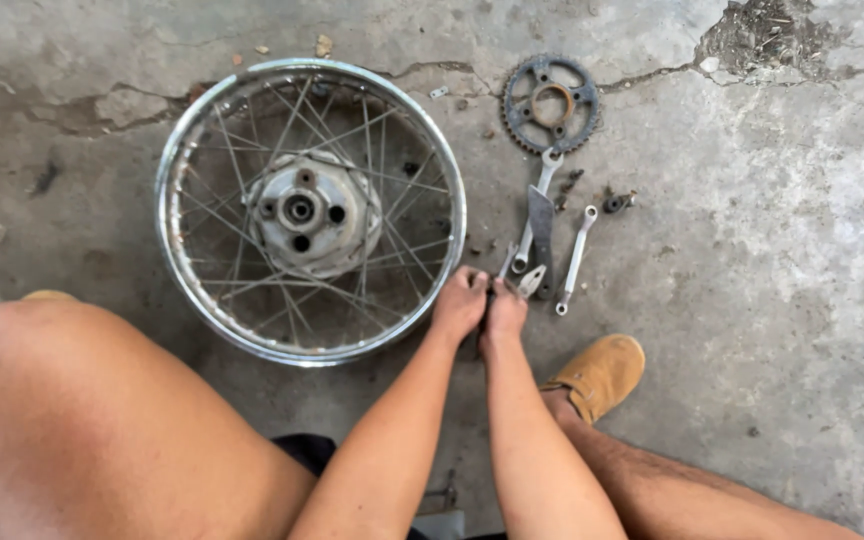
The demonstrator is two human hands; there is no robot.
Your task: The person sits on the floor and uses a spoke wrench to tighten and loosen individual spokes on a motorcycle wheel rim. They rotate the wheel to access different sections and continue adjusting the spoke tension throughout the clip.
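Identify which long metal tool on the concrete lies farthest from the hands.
The slim silver ring wrench, rightmost, apart from the open-ended wrench and dark flat bar.

Both hands low over cracked concrete floor: left hand and right hand pressed together just beside spoked wheel rim, pinching pliers. Near them, 2 wrenches; beyond, toothed sprocket. Tan shoe at right.

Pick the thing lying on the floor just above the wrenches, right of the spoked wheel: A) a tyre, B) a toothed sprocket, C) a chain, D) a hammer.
B: the toothed sprocket lies flat on the concrete above the wrenches, right of the wheel.
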